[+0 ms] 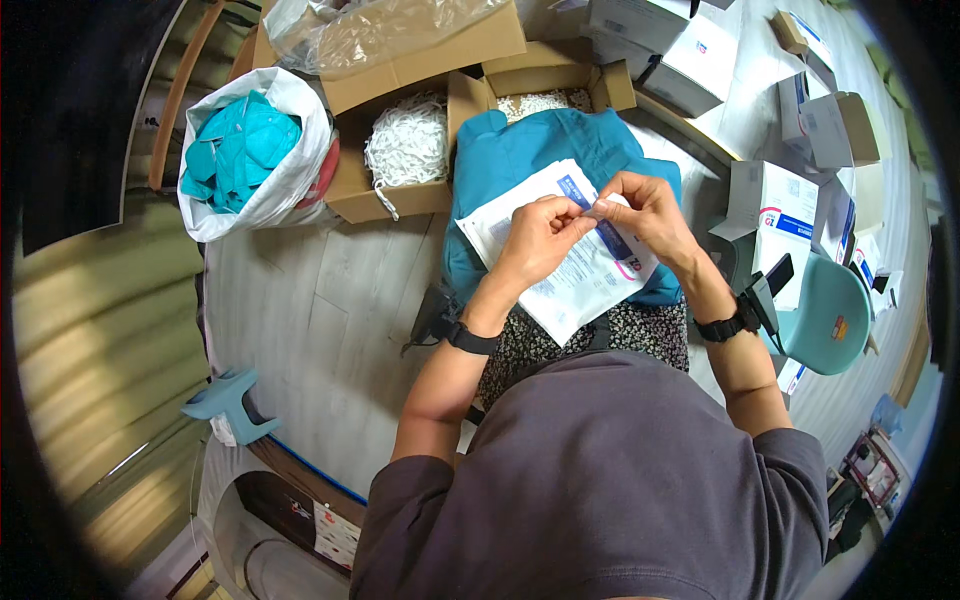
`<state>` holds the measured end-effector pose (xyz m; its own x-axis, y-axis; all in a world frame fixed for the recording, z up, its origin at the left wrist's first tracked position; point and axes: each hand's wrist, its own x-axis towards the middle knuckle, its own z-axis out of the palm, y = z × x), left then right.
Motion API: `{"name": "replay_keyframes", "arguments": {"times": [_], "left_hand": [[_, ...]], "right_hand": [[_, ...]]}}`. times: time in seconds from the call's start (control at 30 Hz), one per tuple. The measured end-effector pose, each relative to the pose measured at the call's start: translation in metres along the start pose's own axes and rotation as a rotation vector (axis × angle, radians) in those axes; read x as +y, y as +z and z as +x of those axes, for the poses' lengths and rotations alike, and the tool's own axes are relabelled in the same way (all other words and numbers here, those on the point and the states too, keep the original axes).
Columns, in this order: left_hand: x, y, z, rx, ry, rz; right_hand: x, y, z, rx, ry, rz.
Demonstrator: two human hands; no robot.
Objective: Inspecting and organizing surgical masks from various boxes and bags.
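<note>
On my lap lies a white packet point(572, 287) with a blue stripe and a pink mark, apparently atop other white packets. My left hand point(543, 238) is closed in a pinch at the packet's upper edge. Close beside it, fingertips nearly touching, my right hand point(648, 217) pinches the same edge. A small whitish bit shows between the fingertips; whether it is the packet's edge or a separate piece I cannot make out. Under the packets a teal cloth point(540, 140) spreads across my knees, over a black-and-white patterned garment point(520, 350).
Ahead to the left, an open cardboard box point(350, 195) holds white cords point(407, 140). Beside it stands a white sack point(305, 160) filled with teal pieces point(243, 150). Another box point(615, 88) holds small white pieces. White boxes point(785, 205) and a teal stool point(830, 320) stand right, a blue-grey stool point(225, 400) left.
</note>
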<state>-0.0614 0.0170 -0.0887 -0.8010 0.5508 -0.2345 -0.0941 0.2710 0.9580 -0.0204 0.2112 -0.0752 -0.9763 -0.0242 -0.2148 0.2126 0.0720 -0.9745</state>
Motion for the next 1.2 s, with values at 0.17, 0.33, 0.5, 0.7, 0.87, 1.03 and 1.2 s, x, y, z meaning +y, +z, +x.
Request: {"name": "replay_keyframes", "arguments": {"times": [0.17, 0.33, 0.5, 0.7, 0.87, 1.03, 1.2], "left_hand": [[0.02, 0.01, -0.01, 0.179, 0.493, 0.351], [0.055, 0.03, -0.038, 0.058, 0.81, 0.294], [0.126, -0.021, -0.073, -0.056, 0.597, -0.045], [0.015, -0.042, 0.019, 0.277, 0.082, 0.489], [-0.029, -0.027, 0.045, 0.255, -0.027, 0.704], [-0.026, -0.022, 0.031, 0.277, 0.148, 0.607], [-0.022, -0.019, 0.016, 0.304, 0.228, 0.557]], "right_hand": [[0.012, 0.018, 0.003, 0.215, 0.026, -0.085], [0.053, 0.02, 0.017, 0.271, 0.168, -0.411], [0.063, 0.017, 0.005, 0.378, 0.026, -0.771], [0.032, 0.023, 0.0, 0.309, -0.29, -0.668], [0.039, 0.019, 0.012, 0.307, -0.346, -0.603], [0.048, 0.009, 0.044, 0.232, -0.025, -0.435], [0.042, 0.011, 0.042, 0.161, 0.018, -0.216]]}}
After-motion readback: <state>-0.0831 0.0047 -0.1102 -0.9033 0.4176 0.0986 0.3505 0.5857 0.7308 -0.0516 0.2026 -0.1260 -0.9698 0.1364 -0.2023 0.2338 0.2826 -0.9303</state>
